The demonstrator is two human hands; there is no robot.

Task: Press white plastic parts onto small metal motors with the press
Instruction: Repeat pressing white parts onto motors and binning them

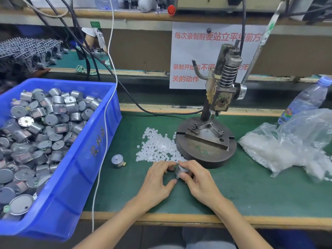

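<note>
My right hand grips a small silver motor on its side, just in front of the press base. My left hand meets it from the left, fingertips at the motor's end; whether they pinch a white part I cannot tell. A pile of small white plastic parts lies on the green mat beside the round base of the hand press. The press ram stands raised, its fixture empty. Another motor stands alone on the mat.
A blue bin full of motors fills the left side. A clear bag of white parts and a water bottle lie at the right. Cables hang across the bin's edge. A paper sign hangs behind the press.
</note>
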